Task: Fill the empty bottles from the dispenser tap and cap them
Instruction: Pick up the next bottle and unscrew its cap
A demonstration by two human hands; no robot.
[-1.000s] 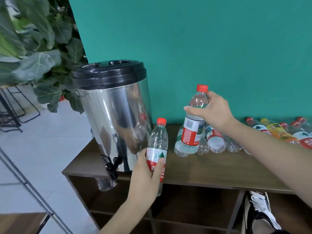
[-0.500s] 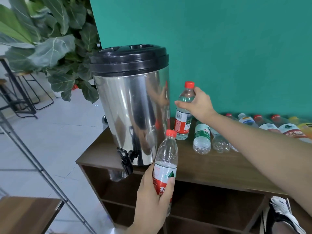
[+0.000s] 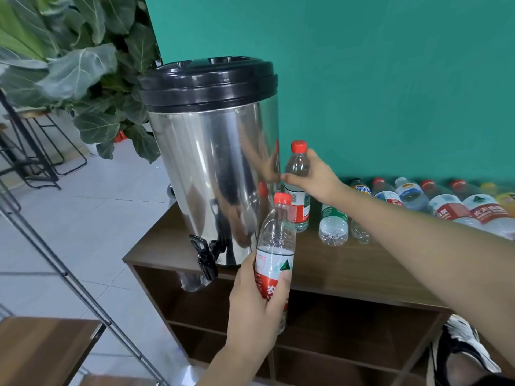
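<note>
Now both hands grip ribbed clear plastic bottles, left hand (image 3: 255,302) one bottle (image 3: 276,246), right hand (image 3: 315,178) another bottle (image 3: 297,174).

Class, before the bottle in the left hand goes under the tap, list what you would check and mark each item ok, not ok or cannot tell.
1. Left hand grips its bottle firmly: ok.
2. That bottle is empty: ok, looks clear right through.
3. Its cap is off: not ok, red cap on.
4. Right hand is free to uncap: not ok, it holds the other bottle beside the dispenser.
5. Space under the tap is free: ok.
6. Dispenser holds water: cannot tell.
</note>
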